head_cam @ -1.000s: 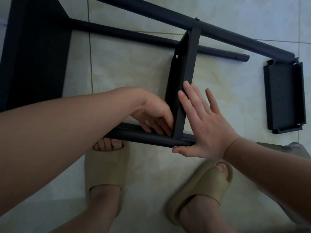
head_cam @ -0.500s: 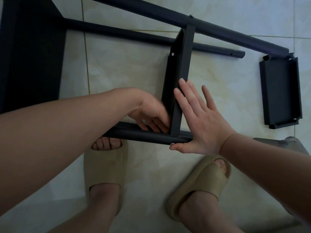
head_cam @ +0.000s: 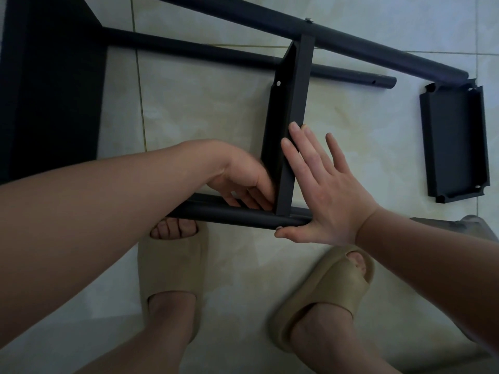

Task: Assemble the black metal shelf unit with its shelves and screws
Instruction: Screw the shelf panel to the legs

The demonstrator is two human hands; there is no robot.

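- Shelf frame poles [head_cam: 351, 47]: matt black.
- Loose shelf tray [head_cam: 456, 144]: same black.
- Floor tiles [head_cam: 205, 109]: pale cream, faintly marbled, thin yellowish grout lines.
- Slippers [head_cam: 172, 268]: sandy beige.

The floor [head_cam: 216, 109] is laid with pale, cream-marbled glossy tiles split by thin grout lines [head_cam: 140, 98]. Two feet in beige foam slide sandals stand on it: the left sandal [head_cam: 170, 265] points straight up the view, toes showing, and the right sandal [head_cam: 332, 282] is angled to the right. A grey blurred object [head_cam: 475, 228] at the right edge cannot be identified.
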